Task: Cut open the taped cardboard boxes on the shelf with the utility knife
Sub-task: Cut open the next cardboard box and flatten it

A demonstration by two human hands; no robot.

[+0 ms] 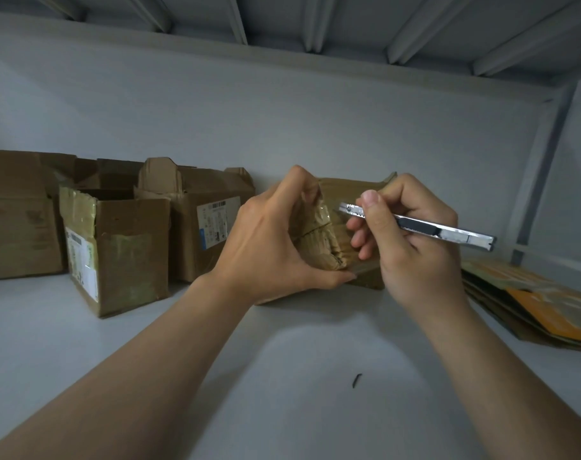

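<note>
Head view: right hand [415, 257] is pinching the utility knife [448, 232]; left hand [266, 240], clutching the taped box [315, 234] beside that grip, is risking a slipping blade.

Opened boxes [123, 247] at left on the shelf [282, 376], taped box [319, 234] just right of them — utility knife [422, 225] at its right side, flattened cardboard [531, 303] far right, small scrap [356, 380] in front.

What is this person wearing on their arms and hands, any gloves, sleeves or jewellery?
Nothing that shows. The left hand and right hand are bare, no gloves or rings. The left forearm and right forearm are bare too, no sleeve, watch or bracelet in view. The right thumbnail is short and unpainted.
</note>
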